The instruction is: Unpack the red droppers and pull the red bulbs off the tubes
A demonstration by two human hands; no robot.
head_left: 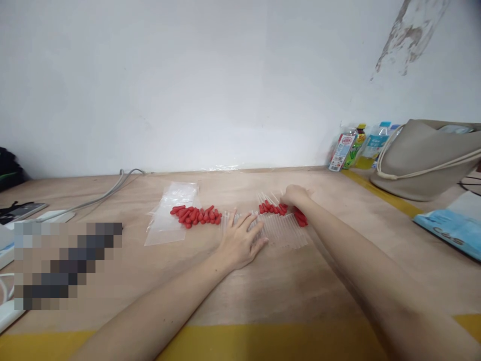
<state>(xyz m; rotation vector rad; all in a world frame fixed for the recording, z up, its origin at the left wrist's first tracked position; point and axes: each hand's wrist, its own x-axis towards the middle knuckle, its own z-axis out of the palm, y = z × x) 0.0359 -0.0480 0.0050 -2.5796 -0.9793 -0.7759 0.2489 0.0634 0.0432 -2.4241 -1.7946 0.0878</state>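
My left hand (240, 243) lies with its fingers spread over a row of thin clear tubes (283, 231), which line up side by side on the table. To its left is a heap of red rubber bulbs (195, 215), partly on clear plastic bags (169, 203). Beyond the tubes' far ends lies a group of droppers (268, 206), red bulbs with clear stems pointing away from me. My right hand (296, 194) reaches to the right end of this group, its fingers curled down. What its fingertips hold is hidden. More red bulbs (300, 217) show just below that hand.
A beige bag (428, 160), a drink carton (342, 151) and several bottles (372, 150) stand at the back right. A blue packet (451, 228) lies on the right. Grey cables (101, 194) and a white power strip (56, 216) are on the left. A wall closes off the back.
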